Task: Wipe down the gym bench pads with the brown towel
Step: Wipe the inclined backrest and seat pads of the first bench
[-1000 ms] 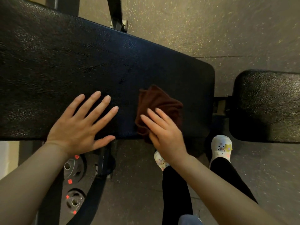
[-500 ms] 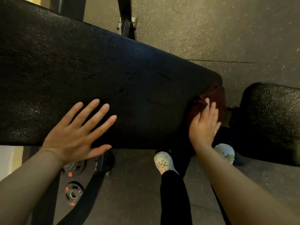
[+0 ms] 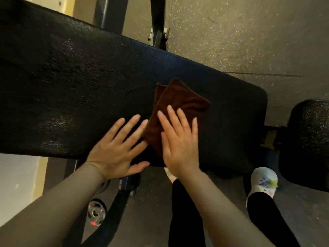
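— Fingers (image 3: 170, 120) of the right hand (image 3: 179, 145) lie straight, pressing the brown towel (image 3: 181, 102) flat on the long pad (image 3: 89, 86).

— And the left hand (image 3: 115, 150)?

— Spread wide, flat on the same pad, just beside the towel, holding nothing.

— What could go wrong?

— I'd guess bunching. Nothing grips the folded towel, so a fast stroke could slide it from under the palm, or off the pad's near edge. The small pad (image 3: 309, 139), beyond the long pad's end, also needs wiping.
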Demonstrator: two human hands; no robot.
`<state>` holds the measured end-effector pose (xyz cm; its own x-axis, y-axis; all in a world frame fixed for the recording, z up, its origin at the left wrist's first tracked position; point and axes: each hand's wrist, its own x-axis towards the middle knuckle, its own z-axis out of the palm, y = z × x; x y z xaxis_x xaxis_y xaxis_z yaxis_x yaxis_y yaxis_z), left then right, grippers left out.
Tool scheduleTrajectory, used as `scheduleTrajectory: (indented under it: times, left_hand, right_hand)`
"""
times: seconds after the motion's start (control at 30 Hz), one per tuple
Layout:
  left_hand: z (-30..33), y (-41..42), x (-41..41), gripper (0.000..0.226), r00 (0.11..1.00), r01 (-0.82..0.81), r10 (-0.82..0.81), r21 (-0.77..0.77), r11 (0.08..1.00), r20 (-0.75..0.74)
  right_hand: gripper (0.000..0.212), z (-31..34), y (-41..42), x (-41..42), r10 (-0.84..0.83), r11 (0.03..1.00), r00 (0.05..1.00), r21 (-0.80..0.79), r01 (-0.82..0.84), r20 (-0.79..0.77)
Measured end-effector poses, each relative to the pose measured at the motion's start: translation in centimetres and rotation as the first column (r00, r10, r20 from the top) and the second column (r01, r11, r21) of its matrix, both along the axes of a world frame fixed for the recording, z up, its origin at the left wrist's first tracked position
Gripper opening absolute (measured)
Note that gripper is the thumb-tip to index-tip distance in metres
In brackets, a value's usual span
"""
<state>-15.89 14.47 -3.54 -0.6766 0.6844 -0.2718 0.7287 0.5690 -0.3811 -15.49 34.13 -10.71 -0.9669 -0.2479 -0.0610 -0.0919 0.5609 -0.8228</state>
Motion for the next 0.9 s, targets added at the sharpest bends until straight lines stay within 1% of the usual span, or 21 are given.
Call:
scheduleTrajectory:
  times: [0.03,0.07,0.1,0.13,0.17,0.2,0.23,0.27,0.3,0.33,0.37,0.43,0.5,0.57,0.6,0.67,0.77,0.83,0.87,0.9]
  left_hand:
    - [0.2,0.1,-0.1,0.069,1.0,-0.008,0.008,0.002,1.0,0.009]
    - [0.3,0.2,-0.2,0.068,1.0,-0.017,0.017,0.012,1.0,0.012]
    - [0.5,0.4,-0.2,0.067,1.0,-0.027,0.026,0.03,0.999,0.012]
    - [0.6,0.6,-0.1,0.064,0.999,-0.036,0.035,0.063,0.997,0.015]
    - [0.7,0.7,0.0,0.058,0.999,-0.043,0.041,0.116,0.992,0.025]
    - [0.9,0.7,0.2,0.049,0.998,-0.05,0.043,0.191,0.98,0.042]
    - [1.3,0.7,0.4,0.039,0.997,-0.058,0.044,0.287,0.956,0.058]
    - [1.7,0.5,0.6,0.03,0.997,-0.075,0.056,0.391,0.917,0.06]
    - [2.4,0.2,0.9,0.023,0.994,-0.106,0.096,0.489,0.866,0.046]
    - [3.3,-0.2,1.4,0.02,0.987,-0.144,0.158,0.569,0.809,0.025]
    - [4.2,-0.7,2.1,0.018,0.975,-0.177,0.224,0.63,0.756,0.005]
    - [5.9,-2.3,3.6,0.017,0.943,-0.222,0.331,0.692,0.687,-0.026]
    - [7.5,-4.4,4.7,0.019,0.911,-0.267,0.41,0.7,0.662,-0.041]
    - [9.0,-6.9,5.5,0.02,0.887,-0.304,0.459,0.683,0.664,-0.052]
    - [9.7,-8.1,5.7,0.022,0.877,-0.321,0.476,0.663,0.676,-0.061]
    - [11.0,-10.2,6.2,0.024,0.856,-0.346,0.508,0.628,0.697,-0.092]
    - [11.5,-11.9,7.1,0.026,0.827,-0.377,0.552,0.621,0.687,-0.108]
    - [10.8,-12.4,7.5,0.028,0.834,-0.401,0.548,0.609,0.684,-0.065]
    - [10.1,-12.5,7.9,0.031,0.845,-0.415,0.535,0.592,0.691,-0.031]
    - [9.4,-12.4,8.2,0.034,0.851,-0.429,0.525,0.572,0.699,-0.003]
  right_hand:
    - [0.052,-0.4,0.8,-0.7,-0.004,0.999,1.0,0.047,0.005,-0.024]
    - [0.053,-1.3,1.8,-1.1,-0.049,0.992,0.999,0.114,0.051,-0.02]
    - [0.053,-2.2,3.2,-1.5,-0.146,0.974,0.989,0.177,0.139,0.03]
    - [0.053,-3.0,4.6,-1.8,-0.281,0.94,0.951,0.235,0.246,0.129]
    - [0.053,-3.7,5.8,-2.1,-0.427,0.89,0.869,0.287,0.354,0.25]
    - [0.053,-3.9,6.5,-2.4,-0.55,0.831,0.755,0.325,0.451,0.357]
    - [0.053,-3.8,6.7,-2.5,-0.625,0.78,0.653,0.351,0.517,0.428]
    - [0.052,-3.5,6.0,-2.6,-0.66,0.75,0.593,0.367,0.55,0.46]
    - [0.051,-2.8,4.9,-2.6,-0.669,0.742,0.581,0.373,0.556,0.464]
    - [0.049,-2.0,3.4,-2.3,-0.658,0.752,0.608,0.367,0.547,0.444]
    - [0.049,-1.1,1.7,-2.0,-0.634,0.773,0.659,0.346,0.531,0.406]
    - [0.054,1.3,-2.3,-1.1,-0.544,0.837,0.771,0.272,0.474,0.331]
    - [0.061,4.5,-7.1,0.0,-0.406,0.91,0.884,0.187,0.37,0.231]
    - [0.063,7.9,-12.4,0.8,-0.227,0.97,0.974,0.097,0.225,0.02]
    - [0.062,9.1,-15.0,1.2,-0.126,0.988,0.988,0.082,0.134,-0.089]
    - [0.055,10.2,-18.0,1.6,0.004,0.997,0.976,0.082,0.014,-0.216]
    - [0.054,8.4,-16.4,1.8,0.071,0.99,0.936,0.137,-0.025,-0.344]
    - [0.054,5.9,-12.9,2.6,0.133,0.968,0.919,0.249,-0.04,-0.371]
    - [0.055,4.4,-10.7,3.6,0.143,0.951,0.93,0.306,-0.034,-0.34]
    - [0.056,2.8,-8.2,4.7,0.117,0.938,0.954,0.346,-0.015,-0.276]
